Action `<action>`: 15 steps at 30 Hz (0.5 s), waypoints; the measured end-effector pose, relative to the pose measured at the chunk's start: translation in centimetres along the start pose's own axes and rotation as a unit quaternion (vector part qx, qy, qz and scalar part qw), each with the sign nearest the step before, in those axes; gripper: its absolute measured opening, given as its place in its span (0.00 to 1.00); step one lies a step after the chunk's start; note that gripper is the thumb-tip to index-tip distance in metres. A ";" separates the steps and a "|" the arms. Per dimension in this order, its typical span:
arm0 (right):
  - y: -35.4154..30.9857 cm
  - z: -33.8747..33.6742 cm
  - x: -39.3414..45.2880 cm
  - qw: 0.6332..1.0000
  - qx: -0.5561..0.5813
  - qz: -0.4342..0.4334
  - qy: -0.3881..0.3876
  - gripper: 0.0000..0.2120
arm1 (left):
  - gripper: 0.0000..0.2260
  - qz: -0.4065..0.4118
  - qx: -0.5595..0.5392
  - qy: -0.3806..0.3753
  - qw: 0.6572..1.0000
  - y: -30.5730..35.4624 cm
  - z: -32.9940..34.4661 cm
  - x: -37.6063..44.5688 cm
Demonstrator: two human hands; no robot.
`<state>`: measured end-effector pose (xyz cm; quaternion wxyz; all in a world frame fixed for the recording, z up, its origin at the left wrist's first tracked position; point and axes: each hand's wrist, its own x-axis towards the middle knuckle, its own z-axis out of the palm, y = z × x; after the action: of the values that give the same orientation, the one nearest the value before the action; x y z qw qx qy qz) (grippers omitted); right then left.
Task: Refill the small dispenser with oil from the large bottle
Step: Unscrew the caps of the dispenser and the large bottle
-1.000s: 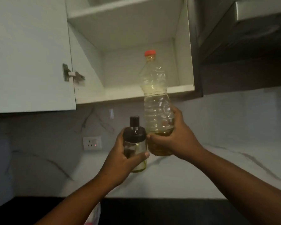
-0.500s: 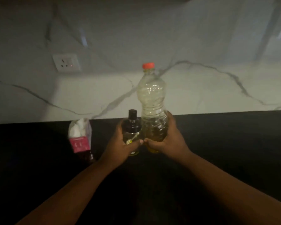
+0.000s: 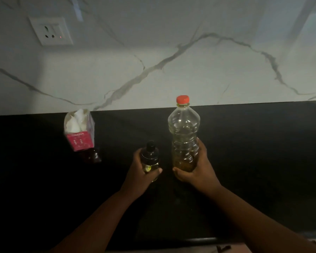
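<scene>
Both hands are closed around their bottles, which a second ago were held up in front of an open cupboard and now sit low over the dark tabletop (image 3: 254, 152). Furthest left, a tissue pack (image 3: 79, 129) stands near the marble wall. Next, the left hand (image 3: 141, 173) grips the small dispenser (image 3: 150, 158), its black top still on. Just beside it, the right hand (image 3: 199, 168) wraps the base of the large bottle (image 3: 184, 136), upright, red cap (image 3: 182, 99) closed, with only a little oil at the bottom. Whether either bottle rests on the tabletop is unclear. Fetching looks finished; both closures must come off before any pouring.
</scene>
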<state>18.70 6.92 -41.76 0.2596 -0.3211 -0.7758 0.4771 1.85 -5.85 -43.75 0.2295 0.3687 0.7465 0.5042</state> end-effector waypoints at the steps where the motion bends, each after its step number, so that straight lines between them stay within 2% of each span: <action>1: 0.3 -0.1 0.0 1.000 0.003 0.003 0.003 0.55 | 0.35 -0.002 -0.004 0.005 1.000 -0.2 0.1 0.0; 5: 1.2 -0.1 0.2 1.000 0.007 0.003 0.016 0.54 | 0.33 0.002 -0.011 0.019 1.000 -1.0 0.5 0.3; 13: 1.7 -0.3 0.1 1.000 -0.019 0.013 -0.007 0.54 | 0.32 0.009 -0.020 0.024 0.999 -2.1 0.8 0.4; 15: 1.7 -0.3 -0.7 0.998 -0.037 0.032 0.037 0.57 | 0.33 0.012 -0.027 0.017 0.999 -2.3 0.7 0.4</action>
<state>19.82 7.19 -43.24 0.2611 -0.3723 -0.7720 0.4442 1.35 -5.62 -46.11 0.2204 0.3630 0.7319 0.5330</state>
